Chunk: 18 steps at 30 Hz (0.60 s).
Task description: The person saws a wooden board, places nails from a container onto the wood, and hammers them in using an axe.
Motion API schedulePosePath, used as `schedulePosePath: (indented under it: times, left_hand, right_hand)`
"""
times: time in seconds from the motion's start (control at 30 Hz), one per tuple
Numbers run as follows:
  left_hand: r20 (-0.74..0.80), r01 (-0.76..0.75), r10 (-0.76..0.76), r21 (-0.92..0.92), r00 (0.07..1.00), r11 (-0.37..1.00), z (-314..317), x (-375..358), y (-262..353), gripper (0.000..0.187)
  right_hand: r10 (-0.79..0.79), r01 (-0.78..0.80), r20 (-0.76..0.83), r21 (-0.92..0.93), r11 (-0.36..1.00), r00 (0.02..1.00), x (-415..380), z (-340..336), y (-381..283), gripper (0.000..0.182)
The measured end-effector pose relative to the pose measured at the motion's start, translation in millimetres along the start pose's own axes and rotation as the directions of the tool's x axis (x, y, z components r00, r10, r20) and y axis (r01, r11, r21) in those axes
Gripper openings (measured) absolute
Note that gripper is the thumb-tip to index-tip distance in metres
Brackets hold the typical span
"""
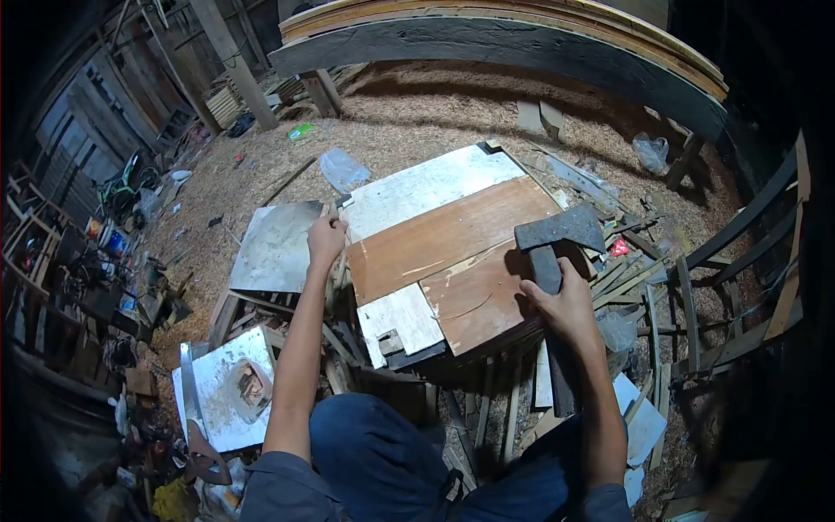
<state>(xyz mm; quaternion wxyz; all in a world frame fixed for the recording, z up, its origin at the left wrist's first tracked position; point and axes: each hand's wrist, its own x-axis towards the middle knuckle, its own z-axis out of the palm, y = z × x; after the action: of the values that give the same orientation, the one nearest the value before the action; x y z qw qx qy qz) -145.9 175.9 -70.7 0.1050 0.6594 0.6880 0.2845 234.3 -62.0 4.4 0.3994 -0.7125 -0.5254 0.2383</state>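
My right hand (570, 304) is wrapped round the handle of a hatchet (561, 230), close below its dark metal head. The hatchet is held over the right side of a low worktable (452, 239) topped with white-painted and brown boards, and its handle hangs down past the wrist. At the table's left edge my left hand (327, 237) is closed in a pinch. Whatever lies between its fingertips is too small to tell. A grey-white panel (274, 246) sits just left of that hand.
A handsaw (202, 448) leans by a white box (217, 391) with a round opening at lower left. Scrap sticks (639, 278) lie right of the table. A long beam (496, 43) stacked with boards spans the back. Plastic bags (344, 170) lie on the shavings-covered floor (417, 113).
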Motion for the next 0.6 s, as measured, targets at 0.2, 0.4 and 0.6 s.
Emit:
schedulePosePath:
  times: [0.2, 0.4, 0.6]
  left_hand:
    - [0.012, 0.078, -0.077, -0.209, 0.997, 0.975, 13, 11, -19, 0.028]
    - [-0.093, 0.052, -0.072, -0.198, 0.993, 0.979, 20, 6, -16, 0.031]
    - [-0.260, -0.324, 0.270, -0.190, 0.927, 0.927, -2, -35, 73, 0.025]
  right_hand:
    - [0.009, -0.009, -0.003, -0.054, 0.998, 1.000, 0, -1, -5, 0.055]
    - [0.019, -0.019, 0.003, -0.031, 0.999, 1.000, 1, 1, -1, 0.056]
    - [0.034, -0.034, 0.018, -0.026, 0.999, 0.999, 1, -1, -3, 0.056]
